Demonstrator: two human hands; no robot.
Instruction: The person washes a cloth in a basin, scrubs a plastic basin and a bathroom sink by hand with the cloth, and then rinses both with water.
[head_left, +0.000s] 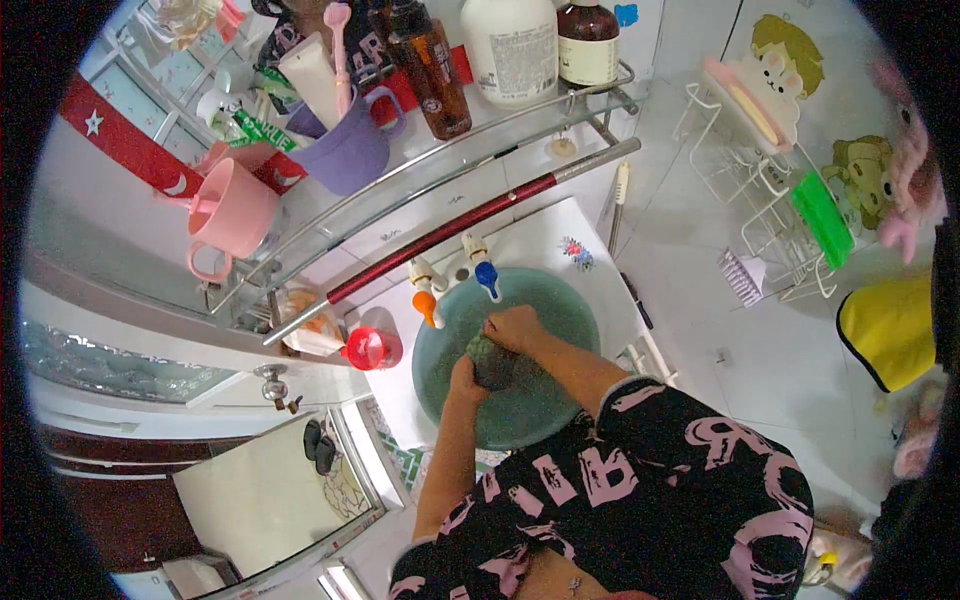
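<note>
Both hands are together over a round teal basin (425, 392) with water in it, set in a white washbasin (570, 225). Between them is a rounded dark green bundle (492, 362) with a bumpy surface; it looks like wet cloth, though its exact kind is unclear. My left hand (466, 382) is closed around its near left side. My right hand (516, 328) grips its upper right side with bent fingers. An orange-handled tap (426, 305) and a blue-handled tap (488, 278) stand just beyond the basin.
A metal-railed glass shelf above carries a purple mug (345, 155), a pink mug (235, 208) and several bottles. A red cup (370, 348) stands left of the basin. White wire racks (725, 170) with a green brush (822, 218) hang on the right wall.
</note>
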